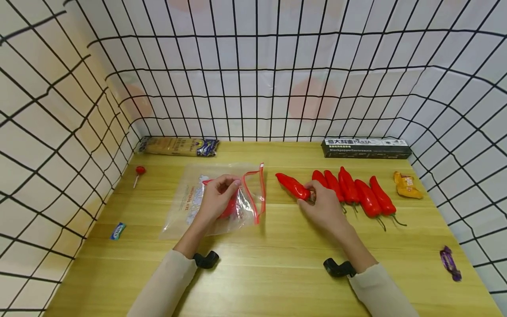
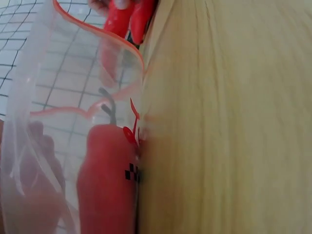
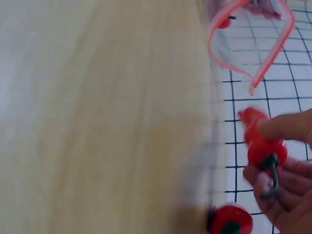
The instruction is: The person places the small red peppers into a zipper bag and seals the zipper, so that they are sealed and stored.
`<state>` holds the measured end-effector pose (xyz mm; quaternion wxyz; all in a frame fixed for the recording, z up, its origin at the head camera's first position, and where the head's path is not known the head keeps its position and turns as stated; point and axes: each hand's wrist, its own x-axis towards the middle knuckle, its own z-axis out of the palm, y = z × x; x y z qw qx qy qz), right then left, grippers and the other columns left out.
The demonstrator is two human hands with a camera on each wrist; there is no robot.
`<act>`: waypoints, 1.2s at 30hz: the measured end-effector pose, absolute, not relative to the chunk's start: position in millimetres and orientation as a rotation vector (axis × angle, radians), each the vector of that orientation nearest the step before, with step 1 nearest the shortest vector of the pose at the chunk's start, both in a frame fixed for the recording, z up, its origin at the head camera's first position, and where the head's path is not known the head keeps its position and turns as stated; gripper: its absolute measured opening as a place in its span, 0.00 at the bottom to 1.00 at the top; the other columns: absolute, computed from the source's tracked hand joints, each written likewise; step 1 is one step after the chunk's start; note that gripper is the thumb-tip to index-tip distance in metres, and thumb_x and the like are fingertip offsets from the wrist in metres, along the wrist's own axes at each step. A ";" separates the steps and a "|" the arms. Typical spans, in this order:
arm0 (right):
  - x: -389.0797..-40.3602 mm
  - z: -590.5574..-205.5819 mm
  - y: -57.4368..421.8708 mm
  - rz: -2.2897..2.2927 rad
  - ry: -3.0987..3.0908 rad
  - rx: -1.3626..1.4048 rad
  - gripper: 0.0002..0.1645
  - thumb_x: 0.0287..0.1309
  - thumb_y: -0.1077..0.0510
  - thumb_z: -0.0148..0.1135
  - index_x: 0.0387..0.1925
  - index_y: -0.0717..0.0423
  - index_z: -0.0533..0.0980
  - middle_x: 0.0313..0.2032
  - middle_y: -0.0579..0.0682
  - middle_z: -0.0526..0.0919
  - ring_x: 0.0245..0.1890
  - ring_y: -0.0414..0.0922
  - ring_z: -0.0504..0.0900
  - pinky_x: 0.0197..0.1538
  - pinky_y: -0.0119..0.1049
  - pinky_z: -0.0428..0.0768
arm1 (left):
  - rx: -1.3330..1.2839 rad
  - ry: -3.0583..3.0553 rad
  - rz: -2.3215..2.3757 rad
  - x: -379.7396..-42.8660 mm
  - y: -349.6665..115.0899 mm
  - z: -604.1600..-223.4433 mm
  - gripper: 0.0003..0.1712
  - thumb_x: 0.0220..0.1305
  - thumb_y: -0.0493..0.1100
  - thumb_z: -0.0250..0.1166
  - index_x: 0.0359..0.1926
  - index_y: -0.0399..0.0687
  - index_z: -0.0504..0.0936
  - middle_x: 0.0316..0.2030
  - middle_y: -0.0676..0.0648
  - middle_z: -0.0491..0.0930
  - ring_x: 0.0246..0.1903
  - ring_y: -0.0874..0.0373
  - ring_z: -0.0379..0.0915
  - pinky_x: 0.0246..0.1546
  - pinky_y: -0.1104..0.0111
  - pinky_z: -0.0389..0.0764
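My left hand (image 1: pixel 219 193) pinches the upper layer of a clear zip bag (image 1: pixel 178 220) with a red-edged mouth, which gapes toward the right. In the left wrist view, a red pepper (image 2: pixel 107 180) with a green stem lies inside the bag, and the hand shows blurred through the film. To the right of the mouth, my right hand (image 1: pixel 326 209) grips another red pepper (image 1: pixel 293 186) near its stem end, the tip pointing left toward the bag. Several more red peppers (image 1: pixel 368 198) lie side by side just right of that hand.
A noodle pack (image 1: pixel 174 146) and a black pasta box (image 1: pixel 366 149) stand along the back. At the left are a red lollipop (image 1: pixel 140 170) and a small blue-green wrapper (image 1: pixel 117 231); at the right, a yellow packet (image 1: pixel 407 185) and a purple candy (image 1: pixel 450 263). Black wire mesh encloses the wooden table.
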<state>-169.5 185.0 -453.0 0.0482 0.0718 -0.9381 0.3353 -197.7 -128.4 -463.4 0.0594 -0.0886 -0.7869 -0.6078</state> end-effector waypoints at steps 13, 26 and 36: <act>-180.0 -453.1 165.2 1.622 -2.828 0.404 0.28 0.56 0.46 0.69 0.56 0.52 0.76 0.53 0.53 0.81 0.45 0.48 0.85 0.42 0.38 0.81 | -0.260 -2.392 -1.775 -189.1 -120.7 -449.4 0.14 0.64 0.58 0.62 0.40 0.56 0.84 0.33 0.51 0.83 0.35 0.57 0.75 0.36 0.71 0.77; -197.4 -469.9 113.0 1.890 -2.723 0.331 0.20 0.57 0.53 0.69 0.51 0.52 0.77 0.49 0.50 0.82 0.50 0.47 0.83 0.53 0.40 0.81 | -0.333 -2.414 -1.693 -185.5 -114.8 -446.6 0.08 0.66 0.53 0.62 0.41 0.57 0.84 0.34 0.54 0.84 0.35 0.59 0.78 0.36 0.70 0.80; -193.5 -471.3 108.9 2.107 -2.613 0.208 0.28 0.67 0.49 0.59 0.63 0.56 0.67 0.56 0.53 0.77 0.55 0.51 0.79 0.59 0.46 0.78 | -0.246 -2.413 -1.798 -190.4 -116.5 -461.0 0.10 0.65 0.54 0.63 0.42 0.58 0.83 0.35 0.53 0.83 0.34 0.58 0.76 0.35 0.71 0.77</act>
